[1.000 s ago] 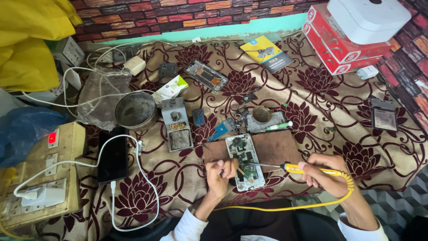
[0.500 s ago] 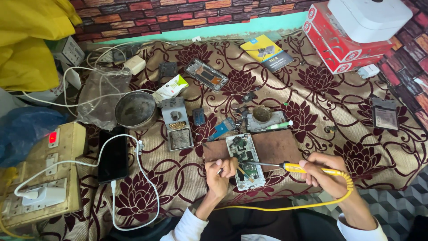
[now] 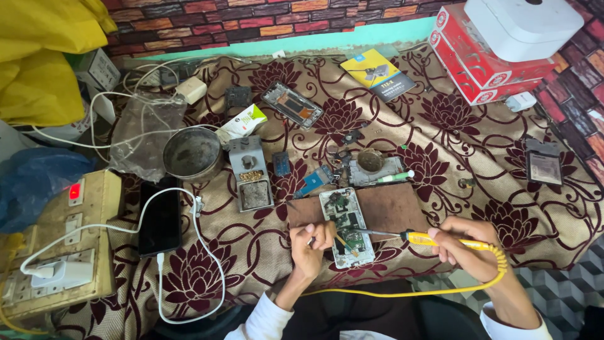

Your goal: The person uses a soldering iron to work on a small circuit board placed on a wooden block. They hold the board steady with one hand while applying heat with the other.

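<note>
Barely shifted, opened white phone [image 3: 346,228] shows circuitry.

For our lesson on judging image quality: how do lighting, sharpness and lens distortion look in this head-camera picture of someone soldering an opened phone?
Head view: soft, even daylight with faint shadows; a slight sheen on the black phone screen; the opened white phone, the yellow-handled soldering iron, the left hand and the right hand look sharp; wide-angle stretching bends the red boxes and yellow cloth at the corners.
</note>
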